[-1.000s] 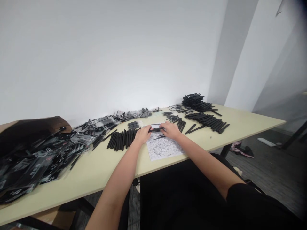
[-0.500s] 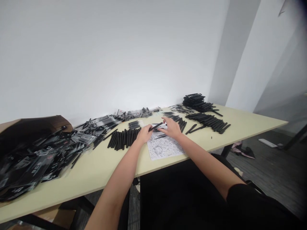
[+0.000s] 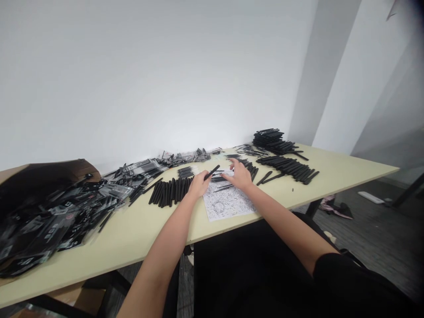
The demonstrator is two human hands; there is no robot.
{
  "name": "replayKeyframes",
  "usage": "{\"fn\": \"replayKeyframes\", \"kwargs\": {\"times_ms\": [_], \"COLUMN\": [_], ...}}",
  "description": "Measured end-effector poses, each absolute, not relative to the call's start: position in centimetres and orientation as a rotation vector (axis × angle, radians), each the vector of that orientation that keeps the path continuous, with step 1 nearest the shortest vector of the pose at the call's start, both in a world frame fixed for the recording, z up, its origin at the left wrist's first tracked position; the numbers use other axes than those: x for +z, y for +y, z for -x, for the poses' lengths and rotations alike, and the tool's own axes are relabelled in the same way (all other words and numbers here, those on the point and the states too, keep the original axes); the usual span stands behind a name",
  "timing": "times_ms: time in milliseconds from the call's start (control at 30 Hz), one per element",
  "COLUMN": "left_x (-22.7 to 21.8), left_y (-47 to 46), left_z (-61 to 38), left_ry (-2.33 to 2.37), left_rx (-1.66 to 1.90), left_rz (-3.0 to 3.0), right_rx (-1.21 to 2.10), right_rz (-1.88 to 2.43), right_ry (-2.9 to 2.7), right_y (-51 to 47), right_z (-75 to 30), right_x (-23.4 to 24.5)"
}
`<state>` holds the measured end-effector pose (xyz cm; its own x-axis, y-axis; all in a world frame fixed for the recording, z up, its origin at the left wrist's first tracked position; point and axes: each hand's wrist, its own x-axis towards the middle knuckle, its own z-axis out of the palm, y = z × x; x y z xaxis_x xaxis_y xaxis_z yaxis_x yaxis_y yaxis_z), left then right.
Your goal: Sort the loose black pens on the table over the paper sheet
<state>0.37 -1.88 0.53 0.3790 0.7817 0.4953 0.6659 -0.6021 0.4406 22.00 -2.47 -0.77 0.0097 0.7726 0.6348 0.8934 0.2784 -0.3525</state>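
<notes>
I've got my left hand pinching a black pen angled up over the printed sheet, clear of the packed row of pens; my right hand lies open, fingers spread, gripping nothing.

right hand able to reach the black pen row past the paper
Probably yes: the right hand is close to the row of black pens, with only a few loose pens lying flat between them.
</notes>
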Motion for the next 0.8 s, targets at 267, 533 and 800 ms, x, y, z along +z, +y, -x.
{"fn": "replayKeyframes", "kwargs": {"times_ms": [267, 533, 800], "left_x": [0.6, 0.7, 1.0], "left_y": [-1.9, -2.1, -2.9], "left_z": [-0.4, -0.3, -1.1], "left_ry": [1.323, 1.363, 1.317], "left_rx": [1.001, 0.946, 0.855], "left_rz": [-2.466, -2.501, -2.618], "right_rx": [-0.239, -0.370, -0.551], "right_rz": [1.423, 1.354, 1.161], "right_ry": [-1.808, -1.963, -2.292], "right_y": [-1.9, -2.6, -2.8], "right_z": [-22.1, -21.6, -19.6], "right_x": [-1.2, -0.7, -1.2]}}
